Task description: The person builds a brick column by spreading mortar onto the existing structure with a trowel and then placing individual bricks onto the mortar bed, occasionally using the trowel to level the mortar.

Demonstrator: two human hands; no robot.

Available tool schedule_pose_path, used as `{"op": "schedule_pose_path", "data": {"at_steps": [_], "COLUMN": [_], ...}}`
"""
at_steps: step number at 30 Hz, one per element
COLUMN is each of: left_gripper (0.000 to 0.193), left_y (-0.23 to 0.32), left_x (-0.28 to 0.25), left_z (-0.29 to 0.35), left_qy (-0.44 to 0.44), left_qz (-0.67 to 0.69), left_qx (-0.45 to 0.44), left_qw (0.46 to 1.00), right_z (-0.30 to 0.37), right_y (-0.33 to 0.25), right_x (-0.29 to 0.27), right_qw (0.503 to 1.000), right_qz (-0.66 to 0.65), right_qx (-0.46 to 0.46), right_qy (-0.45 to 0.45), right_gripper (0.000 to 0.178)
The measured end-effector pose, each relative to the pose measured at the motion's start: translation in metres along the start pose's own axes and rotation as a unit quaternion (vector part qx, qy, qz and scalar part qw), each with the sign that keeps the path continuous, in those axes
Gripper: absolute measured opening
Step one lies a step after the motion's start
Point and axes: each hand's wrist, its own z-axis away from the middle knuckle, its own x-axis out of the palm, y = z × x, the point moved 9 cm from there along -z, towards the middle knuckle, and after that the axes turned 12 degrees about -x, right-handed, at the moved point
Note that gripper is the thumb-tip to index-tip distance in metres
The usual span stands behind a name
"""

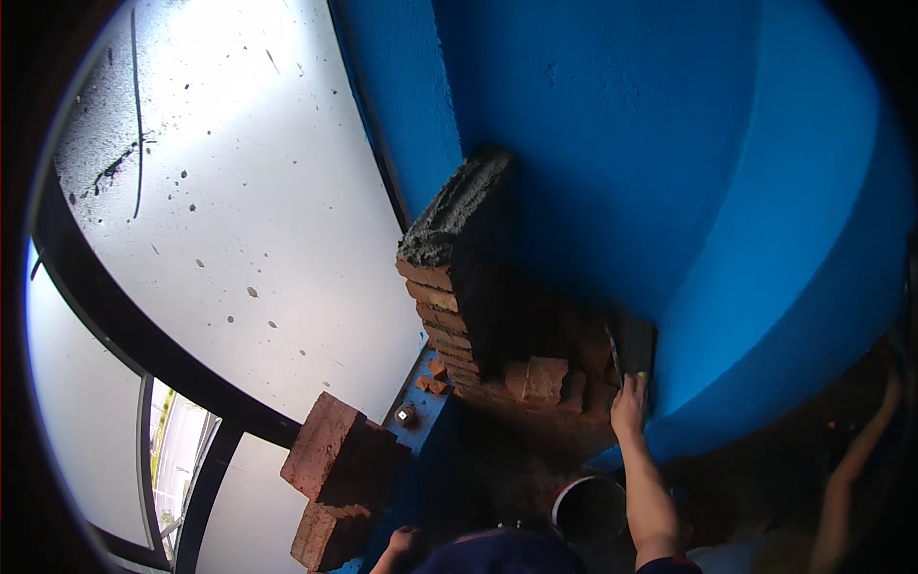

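My right hand [629, 407] reaches forward at the right, its fingers closed on a trowel [635, 346] with a dark flat blade, beside the blue wall. Left of it, several loose bricks [547, 379] sit in shadow at the foot of a brick wall [442, 298]. Grey wet mortar [459, 210] covers the top of that wall. Down at the lower edge, my left hand [406, 543] is curled closed; what it holds, if anything, is hidden. Close to that hand is a stack of red bricks [330, 445].
A blue ledge [426, 407] carries brick pieces [436, 375] and a small round object [404, 415]. A round bucket [589, 509] stands beside my right forearm. Blue walls [612, 143] enclose the right, a mortar-spattered pale panel [258, 220] the left. Another person's arm [841, 488] shows far right.
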Motion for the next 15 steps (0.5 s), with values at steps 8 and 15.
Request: {"op": "schedule_pose_path", "data": {"at_steps": [8,15], "left_gripper": [0.046,0.028], "left_y": [-0.044,0.002], "left_x": [0.032,-0.013], "left_z": [0.028,0.033], "left_qy": [-0.125,0.062], "left_qz": [-0.564,-0.217], "left_qx": [0.009,0.116], "left_qw": [0.816,0.967], "right_z": [0.012,-0.013], "right_y": [0.058,0.049], "right_x": [0.1,0.088], "right_qw": [0.92,0.959], "right_qz": [-0.052,-0.113], "right_qx": [0.17,0.161], "right_qy": [-0.349,-0.204], "right_gripper": [0.03,0.028]}}
